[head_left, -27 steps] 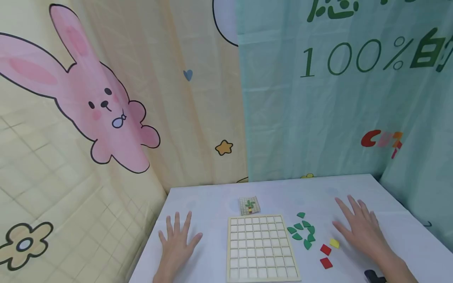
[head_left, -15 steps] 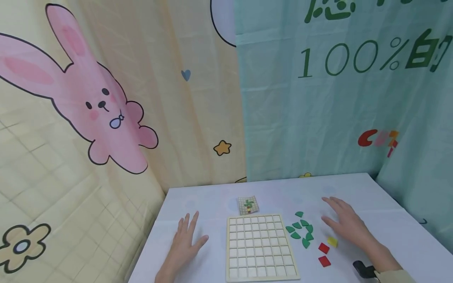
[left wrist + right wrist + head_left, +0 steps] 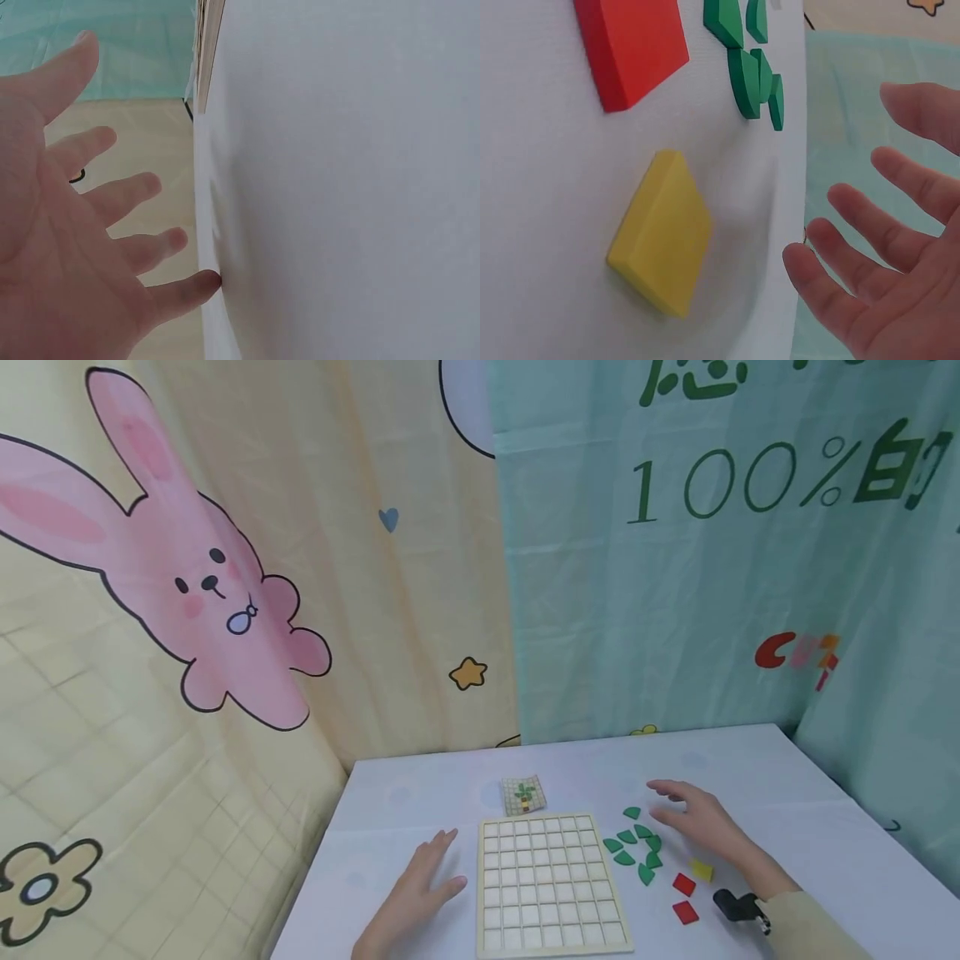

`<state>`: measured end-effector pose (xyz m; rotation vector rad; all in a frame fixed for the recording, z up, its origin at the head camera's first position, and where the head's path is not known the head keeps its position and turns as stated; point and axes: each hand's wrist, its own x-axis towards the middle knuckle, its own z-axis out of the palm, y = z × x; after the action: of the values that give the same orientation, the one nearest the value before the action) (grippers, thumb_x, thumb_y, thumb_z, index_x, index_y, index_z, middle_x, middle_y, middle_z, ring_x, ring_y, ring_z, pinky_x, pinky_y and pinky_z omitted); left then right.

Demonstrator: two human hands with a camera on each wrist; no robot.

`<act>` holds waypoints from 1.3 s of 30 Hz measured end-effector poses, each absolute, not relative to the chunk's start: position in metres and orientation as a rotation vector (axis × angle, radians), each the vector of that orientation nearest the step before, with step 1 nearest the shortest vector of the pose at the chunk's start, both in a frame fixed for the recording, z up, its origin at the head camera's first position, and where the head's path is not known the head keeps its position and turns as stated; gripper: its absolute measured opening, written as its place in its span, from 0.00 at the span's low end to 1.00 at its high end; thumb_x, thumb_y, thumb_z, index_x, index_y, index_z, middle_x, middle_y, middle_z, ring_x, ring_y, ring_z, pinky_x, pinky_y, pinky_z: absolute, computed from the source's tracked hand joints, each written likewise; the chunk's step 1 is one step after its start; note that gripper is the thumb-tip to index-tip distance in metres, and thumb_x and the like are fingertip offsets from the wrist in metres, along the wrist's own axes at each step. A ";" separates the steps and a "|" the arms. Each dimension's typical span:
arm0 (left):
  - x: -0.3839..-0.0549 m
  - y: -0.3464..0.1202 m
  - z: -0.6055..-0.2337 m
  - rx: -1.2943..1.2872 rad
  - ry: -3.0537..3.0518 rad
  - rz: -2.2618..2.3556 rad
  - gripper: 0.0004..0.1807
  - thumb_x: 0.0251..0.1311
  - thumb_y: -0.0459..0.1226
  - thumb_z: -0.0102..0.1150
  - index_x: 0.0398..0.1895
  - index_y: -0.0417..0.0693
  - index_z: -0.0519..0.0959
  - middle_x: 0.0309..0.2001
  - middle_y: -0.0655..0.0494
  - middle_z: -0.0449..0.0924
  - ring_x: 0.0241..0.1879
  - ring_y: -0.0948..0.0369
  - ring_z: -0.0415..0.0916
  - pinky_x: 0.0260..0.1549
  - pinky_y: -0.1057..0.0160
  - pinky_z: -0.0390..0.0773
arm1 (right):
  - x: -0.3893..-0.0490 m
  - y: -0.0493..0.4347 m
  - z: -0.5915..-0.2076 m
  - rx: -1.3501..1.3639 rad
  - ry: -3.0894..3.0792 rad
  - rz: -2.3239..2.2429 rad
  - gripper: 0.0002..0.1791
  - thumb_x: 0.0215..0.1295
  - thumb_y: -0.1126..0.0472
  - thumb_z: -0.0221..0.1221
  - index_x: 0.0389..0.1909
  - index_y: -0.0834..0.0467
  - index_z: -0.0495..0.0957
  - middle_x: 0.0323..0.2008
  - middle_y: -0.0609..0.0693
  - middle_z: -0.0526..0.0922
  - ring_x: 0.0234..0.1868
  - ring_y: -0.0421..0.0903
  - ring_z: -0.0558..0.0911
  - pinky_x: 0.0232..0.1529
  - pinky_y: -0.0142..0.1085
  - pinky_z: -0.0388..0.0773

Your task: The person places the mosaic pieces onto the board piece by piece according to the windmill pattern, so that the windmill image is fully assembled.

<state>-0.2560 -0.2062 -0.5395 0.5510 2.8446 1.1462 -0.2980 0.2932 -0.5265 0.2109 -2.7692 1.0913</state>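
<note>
A pale wooden grid board (image 3: pixel 551 885) with white square cells lies flat on the table. Just left of it hovers my left hand (image 3: pixel 412 893), fingers extended and thumb apart, holding nothing. To the board's right lie several green quarter-round pieces (image 3: pixel 625 858), two red squares (image 3: pixel 685 912) and a yellow square (image 3: pixel 702 870). My right hand (image 3: pixel 697 818) is above the table beside the green pieces, palm turned inward and nothing in it. In the right wrist view its spread fingers stand apart from the yellow square (image 3: pixel 664 240).
Behind the board lies a small pattern card (image 3: pixel 523 795) showing a green plant-like figure on a grid. The white table (image 3: pixel 435 785) meets printed curtains at the back. A black wrist-worn device (image 3: pixel 738 907) sits at the right wrist.
Both hands have moved inward toward the board, the left one rightward and the right one leftward, each turning its palm inward. The pieces and board stay in place on the table.
</note>
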 end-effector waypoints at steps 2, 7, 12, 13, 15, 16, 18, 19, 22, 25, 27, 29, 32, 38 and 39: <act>-0.256 -0.204 -0.540 0.544 2.820 1.161 0.39 0.68 0.57 0.58 0.79 0.62 0.58 0.78 0.44 0.53 0.75 0.31 0.38 0.62 0.19 0.46 | -0.302 0.291 -0.529 0.221 -2.776 1.108 0.29 0.68 0.54 0.65 0.67 0.57 0.73 0.64 0.62 0.75 0.63 0.66 0.72 0.55 0.62 0.78; -0.258 -0.199 -0.542 0.544 2.753 1.183 0.39 0.65 0.56 0.61 0.77 0.62 0.62 0.77 0.42 0.55 0.76 0.31 0.36 0.63 0.19 0.44 | -0.313 0.286 -0.536 0.221 -2.832 1.133 0.25 0.66 0.56 0.66 0.63 0.58 0.77 0.61 0.62 0.77 0.63 0.65 0.73 0.59 0.62 0.75; -0.261 -0.193 -0.546 0.575 2.729 1.124 0.42 0.61 0.57 0.64 0.77 0.61 0.62 0.77 0.41 0.55 0.75 0.31 0.38 0.64 0.21 0.40 | -0.321 0.283 -0.540 0.190 -2.874 1.090 0.21 0.64 0.58 0.67 0.58 0.56 0.81 0.55 0.59 0.81 0.59 0.62 0.76 0.60 0.62 0.74; -0.262 -0.191 -0.547 0.588 2.733 1.104 0.43 0.60 0.57 0.65 0.77 0.60 0.62 0.77 0.41 0.56 0.75 0.30 0.39 0.64 0.21 0.39 | -0.323 0.283 -0.541 0.186 -2.881 1.071 0.21 0.63 0.58 0.68 0.57 0.55 0.81 0.53 0.58 0.81 0.57 0.61 0.76 0.59 0.61 0.75; -0.263 -0.188 -0.549 0.616 2.738 1.066 0.45 0.58 0.58 0.66 0.77 0.60 0.61 0.77 0.42 0.55 0.75 0.30 0.40 0.65 0.21 0.37 | -0.325 0.282 -0.541 0.177 -2.890 1.028 0.19 0.62 0.57 0.69 0.54 0.54 0.83 0.51 0.57 0.81 0.55 0.59 0.77 0.57 0.60 0.77; -0.264 -0.187 -0.550 0.630 2.740 1.044 0.46 0.57 0.59 0.66 0.78 0.60 0.61 0.77 0.43 0.55 0.75 0.31 0.41 0.65 0.21 0.36 | -0.325 0.281 -0.541 0.176 -2.894 1.004 0.19 0.61 0.57 0.70 0.53 0.54 0.84 0.50 0.56 0.80 0.53 0.59 0.78 0.55 0.59 0.78; -0.266 -0.184 -0.551 0.660 2.745 1.002 0.48 0.55 0.60 0.67 0.78 0.60 0.61 0.78 0.46 0.55 0.75 0.32 0.41 0.65 0.22 0.36 | -0.326 0.280 -0.541 0.170 -2.901 0.947 0.17 0.60 0.56 0.71 0.50 0.52 0.85 0.47 0.55 0.80 0.51 0.57 0.78 0.53 0.58 0.79; -0.266 -0.183 -0.551 0.677 2.748 0.986 0.49 0.54 0.61 0.68 0.78 0.59 0.61 0.78 0.47 0.55 0.75 0.32 0.41 0.65 0.22 0.36 | -0.326 0.279 -0.541 0.174 -2.904 0.917 0.16 0.60 0.56 0.71 0.49 0.52 0.85 0.46 0.55 0.79 0.50 0.57 0.78 0.51 0.57 0.80; -0.268 -0.180 -0.549 0.702 2.761 0.905 0.52 0.50 0.63 0.69 0.78 0.59 0.61 0.78 0.49 0.55 0.76 0.34 0.41 0.67 0.23 0.37 | -0.327 0.277 -0.540 0.169 -2.911 0.853 0.14 0.58 0.56 0.72 0.46 0.51 0.86 0.44 0.53 0.78 0.47 0.55 0.77 0.48 0.55 0.80; -0.267 -0.179 -0.547 0.711 2.776 0.826 0.54 0.48 0.65 0.69 0.77 0.56 0.62 0.78 0.51 0.56 0.77 0.36 0.41 0.68 0.25 0.39 | -0.327 0.274 -0.540 0.159 -2.916 0.817 0.13 0.58 0.56 0.72 0.44 0.51 0.87 0.42 0.52 0.77 0.45 0.54 0.76 0.46 0.53 0.80; -0.265 -0.179 -0.546 0.707 2.775 0.790 0.54 0.46 0.65 0.69 0.77 0.55 0.63 0.77 0.51 0.58 0.77 0.37 0.41 0.69 0.26 0.40 | -0.327 0.273 -0.541 0.147 -2.919 0.801 0.12 0.58 0.55 0.72 0.43 0.50 0.87 0.41 0.51 0.77 0.44 0.52 0.75 0.44 0.51 0.80; -0.264 -0.179 -0.546 0.695 2.761 0.784 0.54 0.45 0.65 0.70 0.76 0.55 0.64 0.77 0.52 0.59 0.77 0.37 0.41 0.69 0.27 0.39 | -0.328 0.273 -0.542 0.147 -2.917 0.797 0.12 0.58 0.56 0.72 0.42 0.51 0.87 0.39 0.50 0.76 0.42 0.51 0.75 0.41 0.48 0.79; -0.263 -0.180 -0.546 0.685 2.747 0.805 0.53 0.45 0.64 0.71 0.75 0.55 0.66 0.76 0.53 0.60 0.77 0.38 0.41 0.69 0.26 0.39 | -0.329 0.272 -0.544 0.146 -2.914 0.793 0.11 0.58 0.57 0.72 0.41 0.51 0.87 0.38 0.50 0.76 0.40 0.50 0.75 0.39 0.46 0.79; -0.270 -0.182 -0.553 0.720 2.750 0.902 0.46 0.47 0.62 0.71 0.70 0.57 0.72 0.75 0.58 0.63 0.76 0.39 0.47 0.68 0.25 0.40 | -0.335 0.270 -0.547 0.130 -2.922 0.819 0.09 0.57 0.58 0.73 0.37 0.52 0.85 0.39 0.50 0.77 0.40 0.50 0.75 0.43 0.48 0.81; -0.270 -0.183 -0.554 0.719 2.748 0.924 0.45 0.47 0.61 0.71 0.70 0.57 0.73 0.74 0.58 0.64 0.76 0.39 0.47 0.68 0.24 0.39 | -0.337 0.269 -0.547 0.127 -2.925 0.838 0.09 0.57 0.59 0.73 0.36 0.52 0.84 0.39 0.50 0.78 0.39 0.50 0.75 0.43 0.48 0.81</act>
<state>-0.2702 -0.1830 -0.5536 0.7195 2.7484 0.9235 -0.3374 0.2693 -0.5469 0.1266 -2.9250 0.8380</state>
